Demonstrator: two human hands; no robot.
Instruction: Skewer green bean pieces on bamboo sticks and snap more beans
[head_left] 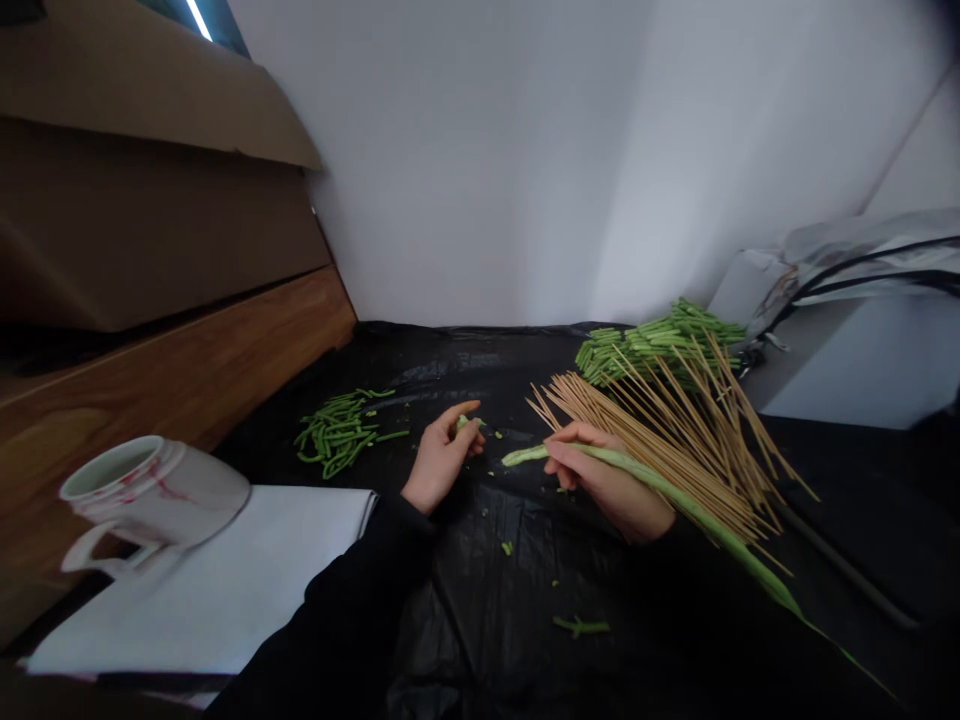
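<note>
- Green yardlong bean [679, 497] in my right hand [606, 482]: thumb and fingers pinch it near its pale end, and the rest trails back over my wrist and dark sleeve.
- My left hand [441, 462] is half curled, a pale green scrap [463, 424] between thumb and fingers, just beside the bean's end.
- Bamboo skewers [652, 450] lie heaped next to my right hand, some overlapping the stack of cut beans [679, 330] near the white wall [480, 180].
- Thinner bean pieces [334, 430] are piled left of my left hand on black plastic [484, 570] covering the bench.
- Nearer me, one short bean piece [581, 627]; far left, a red-streaked mug [202, 495] by white paper [247, 580].
</note>
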